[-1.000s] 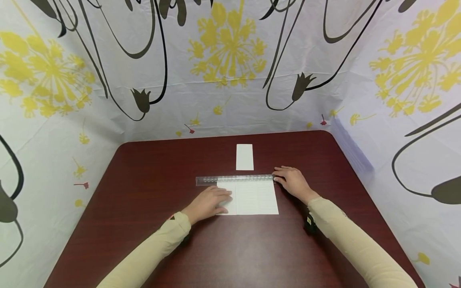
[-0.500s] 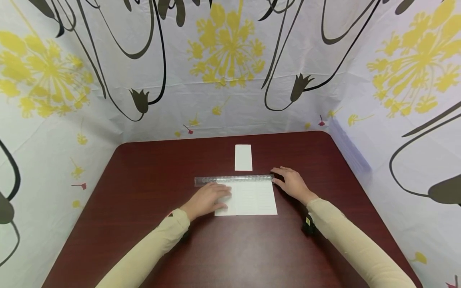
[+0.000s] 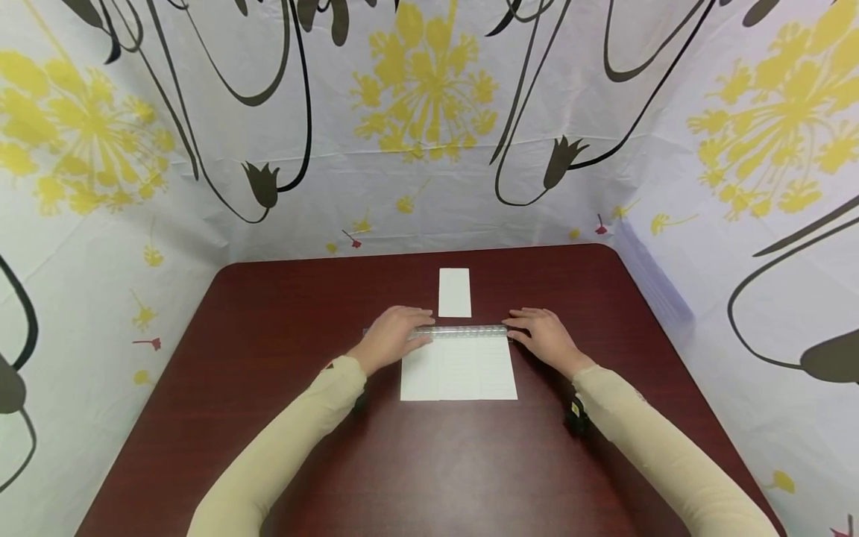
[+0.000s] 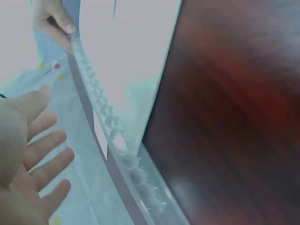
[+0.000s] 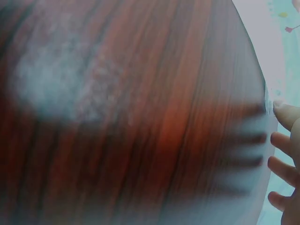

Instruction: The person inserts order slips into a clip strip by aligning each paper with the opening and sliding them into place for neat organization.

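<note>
A white sheet of paper (image 3: 459, 373) with faint lines lies flat on the table. Along its far edge runs a clear plastic strip (image 3: 470, 333), like a ruler, with a row of round shapes seen closely in the left wrist view. My left hand (image 3: 394, 337) is over the strip's left part, hiding much of that end. In the left wrist view its fingers (image 4: 49, 143) are spread and extended beside the strip. At the strip's right end is my right hand (image 3: 545, 339), thumb right at the end. Its fingers are extended and apart in the right wrist view.
Beyond the strip lies a smaller white rectangular card or paper (image 3: 455, 292). The dark red wooden table (image 3: 322, 298) has rounded far corners. A white patterned cloth (image 3: 416, 201) hangs close behind the table and at both sides.
My left hand has lifted away from the sheet's left part and moved forward onto the strip's left part, uncovering the sheet. The right hand and the paper stay nearly in place.
</note>
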A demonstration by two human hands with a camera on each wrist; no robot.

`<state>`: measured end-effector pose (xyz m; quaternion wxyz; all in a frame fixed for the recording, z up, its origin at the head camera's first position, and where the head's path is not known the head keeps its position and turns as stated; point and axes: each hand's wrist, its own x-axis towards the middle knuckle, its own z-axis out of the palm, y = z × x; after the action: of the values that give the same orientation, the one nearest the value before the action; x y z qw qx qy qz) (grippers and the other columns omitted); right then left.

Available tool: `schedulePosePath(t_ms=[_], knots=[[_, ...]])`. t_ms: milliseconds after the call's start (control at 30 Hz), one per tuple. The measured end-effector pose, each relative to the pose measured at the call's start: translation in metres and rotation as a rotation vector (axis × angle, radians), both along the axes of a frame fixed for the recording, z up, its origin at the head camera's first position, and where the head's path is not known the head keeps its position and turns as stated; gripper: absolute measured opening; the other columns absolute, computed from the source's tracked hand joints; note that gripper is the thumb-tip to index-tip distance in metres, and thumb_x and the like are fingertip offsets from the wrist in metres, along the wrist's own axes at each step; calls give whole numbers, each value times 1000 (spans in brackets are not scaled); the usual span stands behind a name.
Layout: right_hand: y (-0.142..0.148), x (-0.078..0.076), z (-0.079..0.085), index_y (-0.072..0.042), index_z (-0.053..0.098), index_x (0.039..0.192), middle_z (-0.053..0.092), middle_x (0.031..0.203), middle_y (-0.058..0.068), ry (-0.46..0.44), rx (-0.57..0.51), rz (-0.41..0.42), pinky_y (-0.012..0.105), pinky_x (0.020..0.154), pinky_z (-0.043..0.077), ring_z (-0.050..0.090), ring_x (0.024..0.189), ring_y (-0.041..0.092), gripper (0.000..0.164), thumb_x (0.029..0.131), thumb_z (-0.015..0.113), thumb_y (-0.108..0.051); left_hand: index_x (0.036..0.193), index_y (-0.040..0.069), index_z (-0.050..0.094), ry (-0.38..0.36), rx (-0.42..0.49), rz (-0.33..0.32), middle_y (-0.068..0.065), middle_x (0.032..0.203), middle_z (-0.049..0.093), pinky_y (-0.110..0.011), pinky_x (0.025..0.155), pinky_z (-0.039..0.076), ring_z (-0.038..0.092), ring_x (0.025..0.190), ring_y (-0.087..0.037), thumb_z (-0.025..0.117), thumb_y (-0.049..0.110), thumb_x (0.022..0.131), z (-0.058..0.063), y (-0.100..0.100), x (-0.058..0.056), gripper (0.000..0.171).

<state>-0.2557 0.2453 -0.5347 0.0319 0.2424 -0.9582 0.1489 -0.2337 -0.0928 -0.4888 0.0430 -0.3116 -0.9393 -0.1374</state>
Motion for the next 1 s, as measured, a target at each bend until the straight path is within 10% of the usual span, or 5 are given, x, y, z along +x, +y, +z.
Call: schedulePosePath(t_ms=[633,833,1000], knots=[[3,-2,-3,-17,64,133,59,143,9,1,23,9,66,117,24,50,137,35,38,98,61,-32,123,7,68,-199,81,298,-9,122,72,-39,92,57,70,106,-24,67,28,95,9,43,-48,35],[3,-2,-4,-17,64,133,58,144,9,-6,34,7,66,117,24,50,138,35,39,98,60,-32,95,4,74,-217,30,443,-11,92,76,-38,76,60,72,84,-24,68,31,94,6,63,-61,28],[3,-2,-4,-17,64,133,58,144,9,-8,23,9,66,116,25,50,138,35,39,98,60,-32,96,5,74,-254,-12,565,-12,96,75,-45,87,59,71,95,-30,68,37,93,-1,77,-72,33]])
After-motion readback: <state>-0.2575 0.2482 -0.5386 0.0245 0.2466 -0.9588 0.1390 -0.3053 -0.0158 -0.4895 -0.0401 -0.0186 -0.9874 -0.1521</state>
